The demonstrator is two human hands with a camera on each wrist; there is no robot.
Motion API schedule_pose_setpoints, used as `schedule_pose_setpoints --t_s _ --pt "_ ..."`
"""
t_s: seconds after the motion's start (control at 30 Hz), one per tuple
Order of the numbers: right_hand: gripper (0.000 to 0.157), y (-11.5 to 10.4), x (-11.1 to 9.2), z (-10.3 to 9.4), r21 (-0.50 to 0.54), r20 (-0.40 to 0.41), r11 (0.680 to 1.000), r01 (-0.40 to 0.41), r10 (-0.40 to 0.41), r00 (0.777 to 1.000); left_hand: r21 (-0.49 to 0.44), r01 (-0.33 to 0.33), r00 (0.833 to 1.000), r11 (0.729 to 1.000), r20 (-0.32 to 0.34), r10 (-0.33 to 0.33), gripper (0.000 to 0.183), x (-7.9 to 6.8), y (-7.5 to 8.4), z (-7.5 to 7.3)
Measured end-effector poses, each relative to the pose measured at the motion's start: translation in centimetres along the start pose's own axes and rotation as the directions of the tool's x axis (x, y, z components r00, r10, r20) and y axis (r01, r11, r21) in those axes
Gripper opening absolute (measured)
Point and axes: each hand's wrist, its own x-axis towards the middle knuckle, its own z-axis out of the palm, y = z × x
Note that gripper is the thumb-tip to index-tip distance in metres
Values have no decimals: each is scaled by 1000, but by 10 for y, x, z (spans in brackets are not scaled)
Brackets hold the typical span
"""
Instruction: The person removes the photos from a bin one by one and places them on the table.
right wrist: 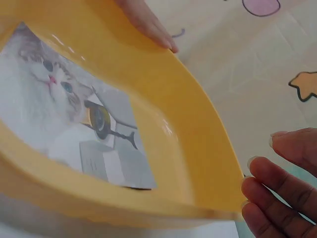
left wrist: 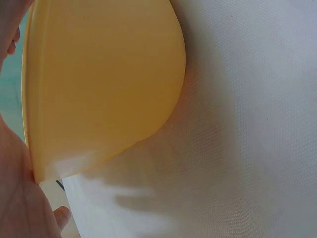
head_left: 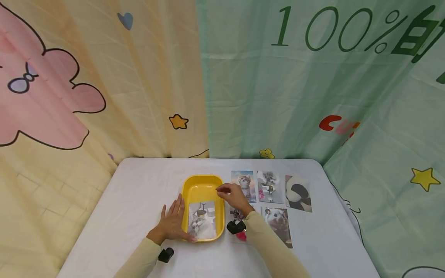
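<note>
A yellow plastic tray [head_left: 201, 189] stands on the white table, with one picture card [head_left: 205, 227] of a white cat lying flat in its near half. My left hand [head_left: 172, 224] rests against the tray's left side, fingers spread and straight, the thumb along the near rim. In the left wrist view its palm [left wrist: 20, 198] touches the tray's rim. My right hand [head_left: 238, 197] hovers at the tray's right rim with bent, loose fingers. The right wrist view shows its fingertips [right wrist: 260, 163] close to the rim, nothing between thumb and fingers; whether they touch the rim I cannot tell.
Right of the tray lie several picture cards: a kitten card [head_left: 243, 179], a grey-and-pink card [head_left: 270, 189], a black-and-white animal card [head_left: 299, 193] and a white furry animal card [head_left: 278, 222]. Another card [head_left: 241, 235] is partly under my right wrist. Printed curtains [head_left: 257, 96] hang behind the table.
</note>
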Motion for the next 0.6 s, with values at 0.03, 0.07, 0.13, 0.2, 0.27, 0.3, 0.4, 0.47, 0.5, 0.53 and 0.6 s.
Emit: schedule_pose_setpoints --t_s 0.03,0.07,0.13,0.2,0.27,0.3,0.4,0.47,0.5,0.53,0.6 --pt "22 -1 1 4 -1 14 1000 5 -5 1000 3 2 1000 1000 5 -2 154 0 0 0" --pt "21 -2 2 8 5 26 1000 10 -11 1000 4 3 1000 1000 7 -3 154 0 1 0" --pt "22 -4 3 15 15 55 1000 -4 4 998 8 -1 1000 1000 8 1 153 0 0 -1" --pt "23 -6 5 23 26 73 999 -36 34 997 14 -6 1000 1000 10 5 153 0 0 -2" --pt "23 -7 6 31 45 80 997 -55 52 995 10 -12 1000 1000 2 12 153 -1 0 -2" --pt "23 -8 6 35 49 81 996 -68 64 995 11 -13 1000 1000 3 13 153 -1 0 -3" --pt "22 -11 8 47 53 74 995 -79 75 994 19 -8 1000 1000 6 8 152 -2 1 -4" --pt "21 -12 9 54 47 70 995 -90 86 994 18 -5 1000 1000 6 5 151 -3 2 -4" --pt "21 -13 10 58 42 68 994 -97 94 993 16 -2 1000 1000 6 2 151 -3 2 -4" --pt "21 -13 11 62 40 67 994 -105 103 992 16 -1 1000 1000 7 0 150 -3 3 -4" --pt "21 -13 12 69 39 69 990 -135 132 989 11 -3 1000 1000 2 3 150 -4 4 -5"
